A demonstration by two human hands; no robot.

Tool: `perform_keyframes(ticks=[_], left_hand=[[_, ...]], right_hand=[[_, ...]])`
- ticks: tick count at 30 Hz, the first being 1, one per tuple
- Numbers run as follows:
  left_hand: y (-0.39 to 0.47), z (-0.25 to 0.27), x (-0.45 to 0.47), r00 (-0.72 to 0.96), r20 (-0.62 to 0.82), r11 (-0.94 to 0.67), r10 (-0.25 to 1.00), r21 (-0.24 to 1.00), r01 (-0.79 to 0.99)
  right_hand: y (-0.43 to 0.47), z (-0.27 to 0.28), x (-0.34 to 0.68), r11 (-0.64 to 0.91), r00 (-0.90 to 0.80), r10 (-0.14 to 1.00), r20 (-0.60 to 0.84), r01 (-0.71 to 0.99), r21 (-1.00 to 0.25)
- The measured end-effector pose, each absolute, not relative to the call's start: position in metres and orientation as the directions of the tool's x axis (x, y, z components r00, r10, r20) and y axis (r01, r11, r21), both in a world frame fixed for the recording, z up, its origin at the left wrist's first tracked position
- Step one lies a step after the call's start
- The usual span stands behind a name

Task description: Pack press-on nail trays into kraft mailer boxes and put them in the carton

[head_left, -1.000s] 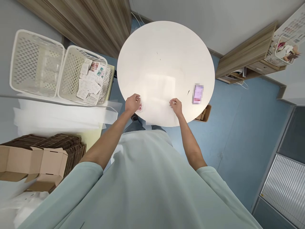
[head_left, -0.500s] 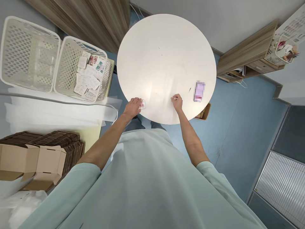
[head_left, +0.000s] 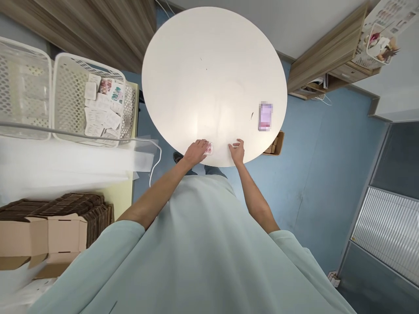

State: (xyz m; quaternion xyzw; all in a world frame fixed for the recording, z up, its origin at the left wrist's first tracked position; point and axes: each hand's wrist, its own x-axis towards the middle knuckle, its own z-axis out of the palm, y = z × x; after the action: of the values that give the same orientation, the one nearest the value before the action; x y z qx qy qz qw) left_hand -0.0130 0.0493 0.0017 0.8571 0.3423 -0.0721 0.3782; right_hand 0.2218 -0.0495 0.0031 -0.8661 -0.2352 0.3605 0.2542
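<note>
My left hand [head_left: 195, 152] is near the front edge of the round white table [head_left: 212, 78]. Its fingers lie over a small flat pack [head_left: 208, 148] with pink-red shapes inside, gripping its left side and hiding part of it. To the right, my right hand [head_left: 237, 152] is just above the tabletop, thumb and fingers apart, with nothing visible between them. A purple-pink, pixelated rectangular object [head_left: 265, 117] lies farther right on the table.
White perforated baskets [head_left: 70, 98] stand at left, one holding printed cards [head_left: 102, 107]. Below them are stacked flat cardboard boxes [head_left: 65, 226]. A small brown carton [head_left: 274, 144] sits on the floor by the table's right edge. A wooden cabinet [head_left: 330, 48] stands at upper right.
My left hand has moved right with the pack, closer to my right hand. My right hand's fingers have gone from a pinch on something small and whitish to spread apart. The view has shifted.
</note>
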Motion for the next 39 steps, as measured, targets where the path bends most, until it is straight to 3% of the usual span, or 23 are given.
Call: perform_keyframes(ticks=[9,19,25,29,33,39], left_hand=[[0.044,-0.004,-0.012,0.766,-0.382,-0.51,0.518,0.581,0.635],[0.043,-0.001,-0.011,0.744,-0.406,-0.452,0.53,0.607,0.653],[0.039,0.003,-0.021,0.654,-0.383,-0.279,0.652,0.68,0.678],[0.037,0.002,-0.034,0.469,-0.48,-0.035,0.742,0.67,0.742],[0.036,0.0,-0.039,0.35,-0.593,0.182,0.725,0.656,0.733],[0.035,-0.001,-0.032,0.279,-0.631,0.264,0.724,0.626,0.733]], right_hand=[[-0.091,0.005,0.195,-0.846,0.613,0.513,-0.602,0.24,-0.476],[-0.092,0.039,0.172,-0.727,0.522,0.681,-0.514,0.393,-0.564],[-0.069,0.046,0.146,-0.631,0.391,0.775,-0.496,0.512,-0.583],[-0.05,0.041,0.129,-0.572,0.292,0.806,-0.514,0.607,-0.552],[-0.038,0.035,0.114,-0.49,0.172,0.81,-0.56,0.725,-0.485],[-0.03,0.021,0.099,-0.402,0.077,0.784,-0.616,0.819,-0.409]])
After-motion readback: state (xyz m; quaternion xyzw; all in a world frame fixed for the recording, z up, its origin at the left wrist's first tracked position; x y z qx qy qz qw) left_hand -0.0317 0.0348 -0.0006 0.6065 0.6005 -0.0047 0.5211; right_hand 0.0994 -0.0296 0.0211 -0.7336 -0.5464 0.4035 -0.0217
